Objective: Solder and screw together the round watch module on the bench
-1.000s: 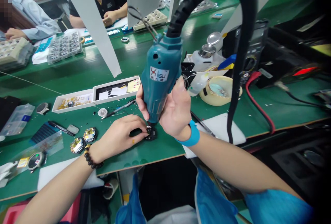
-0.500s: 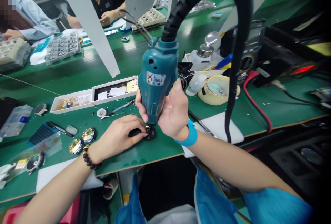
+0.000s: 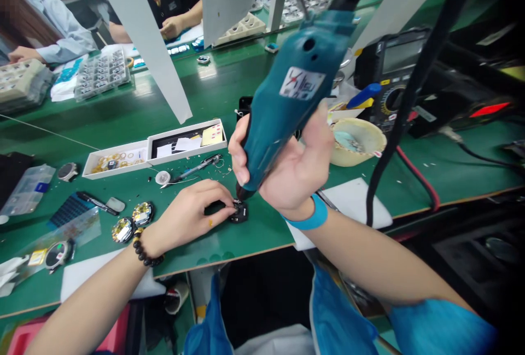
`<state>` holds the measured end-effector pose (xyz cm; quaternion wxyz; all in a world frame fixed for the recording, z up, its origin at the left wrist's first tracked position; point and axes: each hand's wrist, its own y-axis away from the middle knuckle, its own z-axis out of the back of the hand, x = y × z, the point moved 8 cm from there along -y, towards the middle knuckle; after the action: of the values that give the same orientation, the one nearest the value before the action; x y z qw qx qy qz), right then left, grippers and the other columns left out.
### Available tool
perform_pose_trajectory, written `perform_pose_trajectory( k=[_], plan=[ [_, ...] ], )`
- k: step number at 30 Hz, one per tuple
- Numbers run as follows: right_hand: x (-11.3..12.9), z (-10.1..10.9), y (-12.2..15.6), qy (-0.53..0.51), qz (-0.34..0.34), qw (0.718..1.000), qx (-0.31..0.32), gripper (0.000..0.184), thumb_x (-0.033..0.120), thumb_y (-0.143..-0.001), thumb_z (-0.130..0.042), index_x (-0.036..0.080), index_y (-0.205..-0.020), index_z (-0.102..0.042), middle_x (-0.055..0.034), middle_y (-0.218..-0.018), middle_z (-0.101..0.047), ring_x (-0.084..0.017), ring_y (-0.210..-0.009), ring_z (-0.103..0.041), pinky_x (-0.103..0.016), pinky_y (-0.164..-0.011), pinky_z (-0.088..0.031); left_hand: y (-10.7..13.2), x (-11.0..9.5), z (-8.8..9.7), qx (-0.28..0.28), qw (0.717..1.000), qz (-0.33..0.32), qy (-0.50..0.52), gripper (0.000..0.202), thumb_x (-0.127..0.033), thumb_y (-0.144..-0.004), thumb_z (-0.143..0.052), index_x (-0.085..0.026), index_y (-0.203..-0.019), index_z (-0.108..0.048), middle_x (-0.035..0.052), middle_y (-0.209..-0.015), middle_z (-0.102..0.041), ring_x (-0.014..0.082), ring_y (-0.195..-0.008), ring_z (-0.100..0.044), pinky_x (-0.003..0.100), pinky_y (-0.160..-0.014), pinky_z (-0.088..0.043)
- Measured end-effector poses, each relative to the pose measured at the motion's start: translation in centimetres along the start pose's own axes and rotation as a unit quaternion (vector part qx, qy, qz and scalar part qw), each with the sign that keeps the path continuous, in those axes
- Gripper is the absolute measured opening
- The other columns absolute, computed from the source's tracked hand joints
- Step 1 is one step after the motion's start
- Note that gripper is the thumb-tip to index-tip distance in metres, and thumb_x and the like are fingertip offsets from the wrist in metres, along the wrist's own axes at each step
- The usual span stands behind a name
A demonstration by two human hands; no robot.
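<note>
My left hand [image 3: 188, 215] pinches a small black watch part [image 3: 239, 211] against the green bench mat, its fingertips on the part's left side. My right hand [image 3: 293, 163] is wrapped around a teal electric screwdriver [image 3: 287, 98], which leans up and to the right. The screwdriver's dark tip [image 3: 241, 193] sits just above the black part, and I cannot tell if they touch. A black cable [image 3: 422, 70] rises from the tool's top. Several jewelled watch cases [image 3: 133, 221] lie left of my left hand.
An open white compartment box [image 3: 153, 150] and a pen [image 3: 197, 169] stand behind my hands. A multimeter [image 3: 397, 65] and a cream bowl [image 3: 355, 141] are at the right. White foam [image 3: 353, 204] lies by the bench's front edge [image 3: 225, 256]. Co-workers sit at the far left and across the bench.
The screwdriver has tilted, its body swinging up and right from near upright, with my right hand turning along with it. My left hand and the black part have stayed in place.
</note>
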<state>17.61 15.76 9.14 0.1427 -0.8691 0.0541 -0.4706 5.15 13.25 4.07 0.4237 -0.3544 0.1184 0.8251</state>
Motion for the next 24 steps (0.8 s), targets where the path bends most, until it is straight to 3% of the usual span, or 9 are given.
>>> perform_pose_trajectory(
  k=[4, 9, 15, 24],
  plan=[
    [0.1, 0.5, -0.7, -0.049, 0.006, 0.999, -0.013, 0.077, 0.095, -0.086, -0.034, 0.023, -0.091, -0.062, -0.0013, -0.072, -0.054, -0.014, -0.052, -0.046, -0.028, -0.043, -0.041, -0.1, 0.0, 0.2, -0.013, 1.000, -0.007, -0.005, 0.003, -0.025, -0.101, -0.069, -0.022, -0.100, -0.069, 0.0013, -0.104, -0.072, 0.0163, -0.100, -0.066, 0.029, -0.092, -0.051],
    [-0.4, 0.6, -1.4, -0.106, 0.031, 0.994, -0.001, 0.080, 0.095, -0.087, -0.034, 0.021, -0.091, -0.064, -0.0025, -0.073, -0.058, -0.013, -0.049, -0.047, -0.027, -0.041, -0.038, -0.1, 0.0, 0.4, -0.036, 0.999, -0.017, 0.013, 0.002, -0.024, -0.099, -0.071, -0.022, -0.098, -0.070, -0.0003, -0.102, -0.073, 0.0147, -0.099, -0.067, 0.027, -0.093, -0.051],
    [-0.5, 0.7, -1.2, -0.121, 0.035, 0.992, -0.014, 0.078, 0.089, -0.092, -0.032, 0.019, -0.091, -0.066, -0.0029, -0.072, -0.059, -0.013, -0.049, -0.050, -0.027, -0.041, -0.038, 0.0, 0.6, 0.2, -0.037, 0.999, 0.000, 0.018, 0.002, -0.026, -0.100, -0.071, -0.024, -0.099, -0.071, -0.0008, -0.102, -0.073, 0.0150, -0.100, -0.067, 0.027, -0.094, -0.050],
    [-0.2, 1.3, -1.2, -0.091, 0.024, 0.995, -0.046, 0.082, 0.095, -0.087, -0.030, 0.020, -0.093, -0.063, -0.0023, -0.073, -0.057, -0.013, -0.048, -0.047, -0.027, -0.040, -0.038, -0.1, 0.4, 0.6, -0.040, 0.999, -0.006, 0.016, 0.007, -0.027, -0.102, -0.067, -0.023, -0.099, -0.071, 0.0015, -0.103, -0.073, 0.0157, -0.098, -0.068, 0.028, -0.092, -0.052]
  ],
)
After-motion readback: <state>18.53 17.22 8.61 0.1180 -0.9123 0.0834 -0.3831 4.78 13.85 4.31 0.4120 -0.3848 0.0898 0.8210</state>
